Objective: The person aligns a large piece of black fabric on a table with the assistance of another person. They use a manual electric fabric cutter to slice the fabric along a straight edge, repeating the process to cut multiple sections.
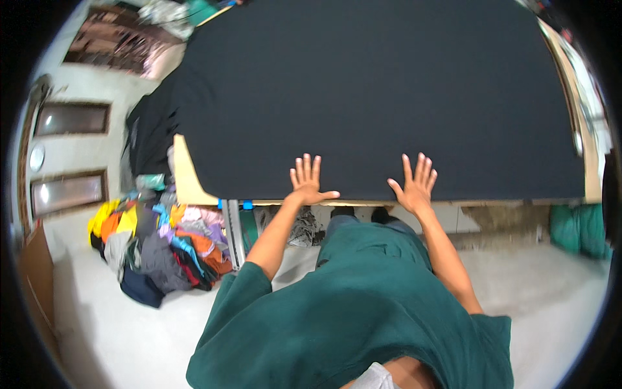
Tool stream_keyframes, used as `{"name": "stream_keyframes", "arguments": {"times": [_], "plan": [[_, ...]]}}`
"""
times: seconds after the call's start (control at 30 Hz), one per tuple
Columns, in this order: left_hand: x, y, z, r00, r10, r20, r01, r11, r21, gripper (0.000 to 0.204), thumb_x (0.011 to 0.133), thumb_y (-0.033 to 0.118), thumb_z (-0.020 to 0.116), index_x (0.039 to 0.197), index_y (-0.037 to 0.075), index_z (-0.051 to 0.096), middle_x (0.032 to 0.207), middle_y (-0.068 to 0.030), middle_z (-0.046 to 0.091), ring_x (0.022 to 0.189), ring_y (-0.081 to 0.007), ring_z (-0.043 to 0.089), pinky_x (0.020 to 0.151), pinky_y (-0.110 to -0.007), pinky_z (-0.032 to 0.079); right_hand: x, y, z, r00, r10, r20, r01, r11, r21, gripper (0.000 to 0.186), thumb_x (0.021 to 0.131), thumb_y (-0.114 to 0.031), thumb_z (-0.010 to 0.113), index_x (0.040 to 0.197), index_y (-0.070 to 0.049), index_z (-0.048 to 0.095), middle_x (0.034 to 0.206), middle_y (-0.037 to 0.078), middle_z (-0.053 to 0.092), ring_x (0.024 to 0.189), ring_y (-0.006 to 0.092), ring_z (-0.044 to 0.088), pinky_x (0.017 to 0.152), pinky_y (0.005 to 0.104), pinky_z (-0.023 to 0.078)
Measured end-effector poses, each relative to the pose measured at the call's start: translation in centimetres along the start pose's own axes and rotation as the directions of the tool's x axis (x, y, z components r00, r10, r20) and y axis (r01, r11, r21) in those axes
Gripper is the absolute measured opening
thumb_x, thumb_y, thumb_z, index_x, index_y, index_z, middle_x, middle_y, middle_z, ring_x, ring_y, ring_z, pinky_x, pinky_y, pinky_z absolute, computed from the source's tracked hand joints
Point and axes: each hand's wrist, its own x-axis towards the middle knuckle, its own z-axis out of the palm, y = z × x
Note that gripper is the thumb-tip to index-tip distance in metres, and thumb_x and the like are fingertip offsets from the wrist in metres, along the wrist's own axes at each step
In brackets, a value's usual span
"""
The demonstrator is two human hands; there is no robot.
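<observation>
A wide sheet of black fabric [382, 84] is spread over the table, reaching almost to its front edge. My left hand [308, 181] lies flat on the fabric close to that edge, fingers spread and thumb pointing right. Farther right, my right hand [416, 185] rests the same way, palm down with its fingers apart and thumb toward the left. Neither hand holds anything. On the left the fabric runs off the table in loose folds [152, 129].
Pale wooden table board [188, 178] shows at the left front corner, beside a metal leg [234, 233]. A heap of colourful cloth pieces [175, 246] lies on the floor at left. A long metal bar [570, 110] runs along the right edge; a green bundle [578, 230] sits below.
</observation>
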Motion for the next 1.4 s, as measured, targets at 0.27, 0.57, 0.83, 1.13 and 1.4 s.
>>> {"name": "stream_keyframes", "arguments": {"times": [0.27,0.57,0.83,1.13,1.4], "plan": [[-1.5,0.1,0.3,0.995,-0.028,-0.092,0.023,0.998,-0.053,0.147,0.071,0.094,0.066,0.170,0.019,-0.013,0.174,-0.0226,-0.022,0.159,-0.0455,-0.024,0.125,-0.067,-0.008,-0.4,-0.2,0.9,0.998,-0.047,-0.037,0.044,0.997,-0.065,0.093,0.103,-0.067,0.050,0.172,-0.021,0.009,0.175,0.027,-0.010,0.162,0.0468,-0.013,0.126,0.0668,-0.005],[-2.1,-1.3,1.4,0.975,0.079,-0.210,-0.117,0.978,-0.171,0.133,0.081,0.084,0.067,0.172,0.020,-0.007,0.175,-0.0211,-0.019,0.160,-0.0456,-0.021,0.125,-0.068,-0.007,1.0,-5.7,0.5,0.970,-0.208,-0.126,0.188,0.970,-0.155,0.072,0.097,-0.029,0.067,0.161,-0.012,0.039,0.166,0.032,0.030,0.155,0.0520,0.026,0.123,0.0682,0.022],[-2.0,-4.9,0.4,0.911,0.139,-0.389,-0.343,0.779,-0.525,0.080,0.096,0.046,0.071,0.164,0.020,0.037,0.175,-0.0208,0.018,0.162,-0.0428,0.011,0.128,-0.062,0.012,4.4,-20.2,5.0,0.848,-0.417,-0.326,0.419,0.905,-0.069,0.059,0.104,-0.026,0.061,0.158,-0.008,0.044,0.169,0.029,0.025,0.157,0.0484,0.023,0.127,0.0626,0.021],[-5.0,-21.3,-10.0,0.392,-0.321,-0.862,-0.367,0.805,-0.467,0.041,0.099,0.013,0.060,0.140,0.008,0.062,0.152,-0.0197,0.054,0.144,-0.0384,0.047,0.122,-0.048,0.036,4.3,-23.0,8.9,0.890,-0.282,-0.359,0.232,0.957,-0.176,0.055,0.110,-0.030,0.047,0.163,-0.019,0.041,0.173,0.018,0.028,0.161,0.0372,0.022,0.130,0.0572,0.014],[-5.9,-31.4,-2.0,0.489,-0.492,-0.721,0.230,0.869,-0.437,0.064,0.110,0.042,0.049,0.165,0.012,0.034,0.167,-0.0229,0.035,0.152,-0.0415,0.036,0.125,-0.055,0.027,4.3,-25.6,10.1,0.907,-0.159,-0.390,0.093,0.979,-0.182,0.053,0.113,-0.033,0.040,0.165,-0.022,0.037,0.175,0.015,0.025,0.162,0.0357,0.018,0.130,0.0587,0.010]]}}
